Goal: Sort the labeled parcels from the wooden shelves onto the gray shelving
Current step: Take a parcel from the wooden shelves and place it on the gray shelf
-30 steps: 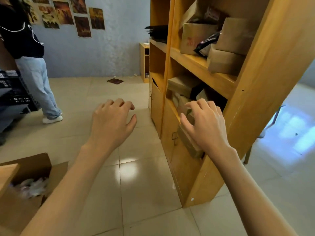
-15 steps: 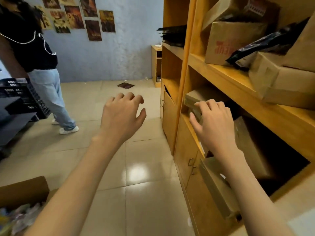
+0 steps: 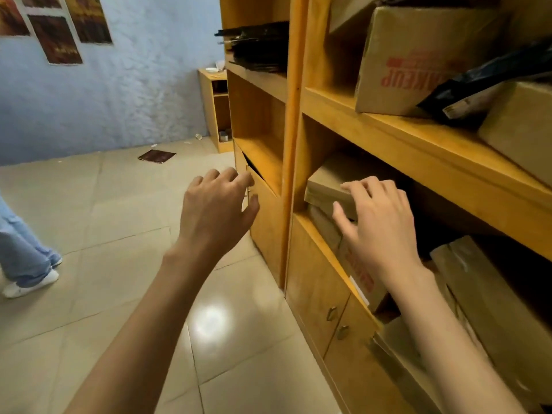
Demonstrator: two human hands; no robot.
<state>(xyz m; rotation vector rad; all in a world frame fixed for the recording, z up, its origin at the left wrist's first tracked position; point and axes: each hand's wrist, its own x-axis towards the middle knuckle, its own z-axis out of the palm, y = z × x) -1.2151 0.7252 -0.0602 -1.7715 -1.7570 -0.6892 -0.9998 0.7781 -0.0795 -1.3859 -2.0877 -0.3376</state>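
A flat cardboard parcel (image 3: 331, 186) lies on top of a stack in the lower bay of the wooden shelves (image 3: 418, 150), its long axis running back into the bay and its near corner jutting toward the open front. The right hand (image 3: 379, 222) is the nearer one, fingers spread on the parcel's top, thumb at the front edge, not yet clasped round it. The left hand (image 3: 215, 210) hovers loosely curled and empty, left of the upright.

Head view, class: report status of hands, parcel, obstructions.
Right hand open, fingers on flat parcel. Left hand open, holding nothing. Parcel on wooden shelf. Nothing blocking.
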